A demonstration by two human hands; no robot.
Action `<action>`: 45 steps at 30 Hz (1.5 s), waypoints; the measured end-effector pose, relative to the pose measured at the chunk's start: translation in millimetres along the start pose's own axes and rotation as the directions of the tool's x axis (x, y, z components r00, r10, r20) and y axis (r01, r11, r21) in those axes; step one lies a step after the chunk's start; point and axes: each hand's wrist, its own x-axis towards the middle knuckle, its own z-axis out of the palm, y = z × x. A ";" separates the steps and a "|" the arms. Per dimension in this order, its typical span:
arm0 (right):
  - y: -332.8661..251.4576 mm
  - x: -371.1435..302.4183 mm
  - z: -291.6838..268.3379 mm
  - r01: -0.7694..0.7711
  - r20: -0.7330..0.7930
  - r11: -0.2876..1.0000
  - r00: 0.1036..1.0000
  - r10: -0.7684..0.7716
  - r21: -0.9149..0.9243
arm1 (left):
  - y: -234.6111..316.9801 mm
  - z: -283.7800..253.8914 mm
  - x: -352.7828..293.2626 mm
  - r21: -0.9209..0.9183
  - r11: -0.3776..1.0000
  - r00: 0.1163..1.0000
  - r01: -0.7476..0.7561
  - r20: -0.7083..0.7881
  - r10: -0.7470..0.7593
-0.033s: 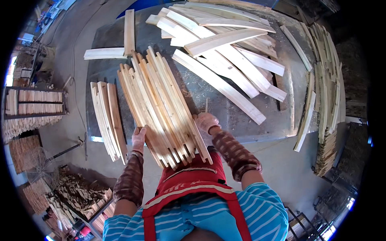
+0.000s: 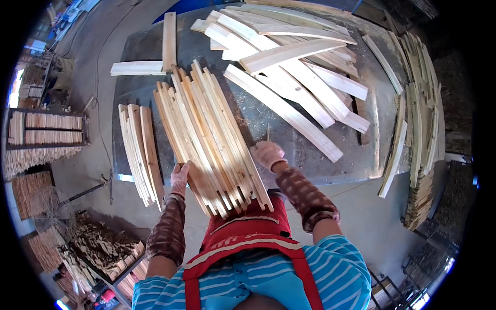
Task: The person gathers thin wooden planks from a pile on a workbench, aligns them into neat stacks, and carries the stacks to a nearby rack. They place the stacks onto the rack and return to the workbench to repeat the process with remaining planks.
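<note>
A dozen or more strips lie side by side in one bundle (image 2: 206, 144) in front of me, slanting across the surface (image 2: 305, 166), with their near ends out past its edge and above my apron (image 2: 248, 226). My left hand (image 2: 179, 177) is against the bundle's left side, thumb uppermost; its fingers are partly hidden, so I cannot tell how firmly they grip. My right hand (image 2: 268, 155) is half curled just beside the right side; whether it touches wood or holds anything, I cannot tell.

By my reading, the gathering is well along here: the strips run nearly parallel, but both ends are uneven, so the squaring looks unfinished. Apart from it, a few strips form a small group (image 2: 148, 155) to the left, two boards (image 2: 169, 41) meet at a corner beyond, and a large pile (image 2: 305, 93) lies crisscrossed and unsorted.

The wood is pale and bare, honey-toned in the bundle and almost white under the light in the pile. The bundle's strips show narrow faces; the pile's pieces are broader and flat, some bowed, though the lens bends edges too. Sawdust (image 2: 253, 103) speckles the dark, smooth surface. My gloves look knitted and pale, my sleeves (image 2: 166, 222) brown and checked.
</note>
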 end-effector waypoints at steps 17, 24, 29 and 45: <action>85.6 -74.5 -74.9 -0.217 -0.202 0.964 0.948 0.245 0.154 | 36.7 24.5 -13.9 0.189 0.976 0.994 0.106 -0.040 -0.100; 2.0 -23.8 11.2 -0.012 -0.065 0.986 0.998 0.023 0.165 | 31.9 28.8 -13.9 0.041 0.988 0.989 0.149 -0.007 -0.149; 38.5 1.0 -101.6 -0.126 -0.758 0.986 0.630 0.167 0.113 | 6.8 3.5 -12.4 0.088 0.985 0.988 0.147 -0.059 -0.142; 120.3 12.0 -138.6 -0.179 -0.762 0.891 0.603 -0.235 -0.417 | 197.0 241.0 -80.2 -0.084 0.996 0.740 0.002 0.670 0.055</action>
